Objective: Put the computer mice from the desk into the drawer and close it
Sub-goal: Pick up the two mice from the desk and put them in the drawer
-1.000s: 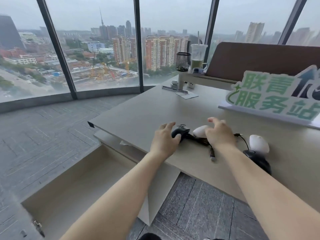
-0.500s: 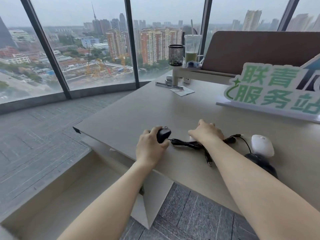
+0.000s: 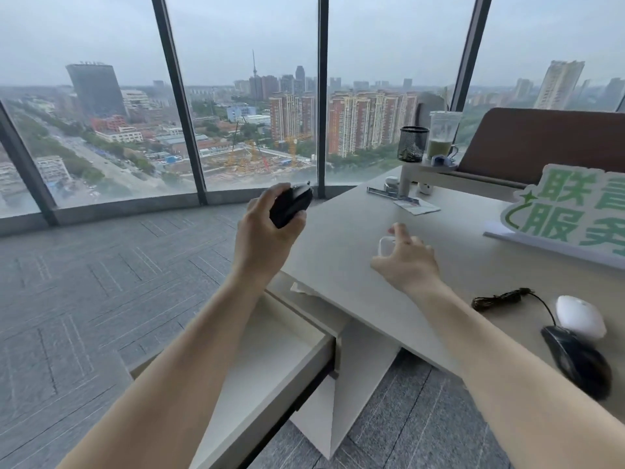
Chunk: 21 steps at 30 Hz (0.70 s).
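Observation:
My left hand [image 3: 267, 235] grips a black mouse [image 3: 291, 204], lifted off the desk and held past its left corner, above the floor. My right hand [image 3: 406, 262] is closed around a white mouse [image 3: 385, 246], of which only an edge shows, just above the beige desk [image 3: 338, 238]. A second white mouse [image 3: 580, 316] and a black wired mouse [image 3: 575, 360] lie side by side on the desk at the right, with a bundled black cable [image 3: 495, 298]. The open white drawer [image 3: 270, 353] sits below the desk's left corner, under my left forearm.
A green-and-white sign [image 3: 571, 211] stands at the desk's right. A riser at the back carries a mesh pen cup [image 3: 413, 143] and a plastic cup [image 3: 442, 135] of green drink. Papers [image 3: 417, 205] lie near it. Grey carpet floor and tall windows fill the left.
Both hands closed on mice that lay on the desk and lifted them. The left hand with the black mouse rose and swung left off the desk; the cable bundle stays on the desk.

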### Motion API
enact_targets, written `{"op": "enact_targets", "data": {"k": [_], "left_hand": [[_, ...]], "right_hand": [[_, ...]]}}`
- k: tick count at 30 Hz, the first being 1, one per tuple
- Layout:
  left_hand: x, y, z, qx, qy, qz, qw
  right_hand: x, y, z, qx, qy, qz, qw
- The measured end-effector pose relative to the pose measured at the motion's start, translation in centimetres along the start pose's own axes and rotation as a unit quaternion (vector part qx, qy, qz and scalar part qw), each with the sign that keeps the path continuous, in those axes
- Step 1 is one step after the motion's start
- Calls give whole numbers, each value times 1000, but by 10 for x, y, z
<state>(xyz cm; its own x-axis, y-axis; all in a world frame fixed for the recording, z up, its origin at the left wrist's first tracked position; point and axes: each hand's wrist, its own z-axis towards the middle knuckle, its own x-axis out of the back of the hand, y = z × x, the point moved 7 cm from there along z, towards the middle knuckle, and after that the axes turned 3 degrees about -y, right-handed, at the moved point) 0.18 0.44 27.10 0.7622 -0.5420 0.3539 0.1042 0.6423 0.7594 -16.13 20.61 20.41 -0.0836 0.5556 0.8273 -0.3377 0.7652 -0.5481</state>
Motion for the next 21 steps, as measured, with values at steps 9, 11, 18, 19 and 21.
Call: {"op": "enact_targets", "data": {"k": [9,11,18,19,21], "left_hand": [[35,-111,-37,118,4,41,992],[30,-154,-51,157,-9,66,985],[-7,-302,-119,387,-72,114,912],[-12,-316,-125,405,-79,132,901],[-19,-337,-134,426,-97,169,884]], "right_hand": [[-130,-93,-69,77,-160,155,972],[-167,-88,-72,58,-203,132,969],[-274,-63,-57,26,-302,1,953],[-287,-60,-52,26,-310,-29,950],[-307,-55,-43,19,-321,-73,944]]}}
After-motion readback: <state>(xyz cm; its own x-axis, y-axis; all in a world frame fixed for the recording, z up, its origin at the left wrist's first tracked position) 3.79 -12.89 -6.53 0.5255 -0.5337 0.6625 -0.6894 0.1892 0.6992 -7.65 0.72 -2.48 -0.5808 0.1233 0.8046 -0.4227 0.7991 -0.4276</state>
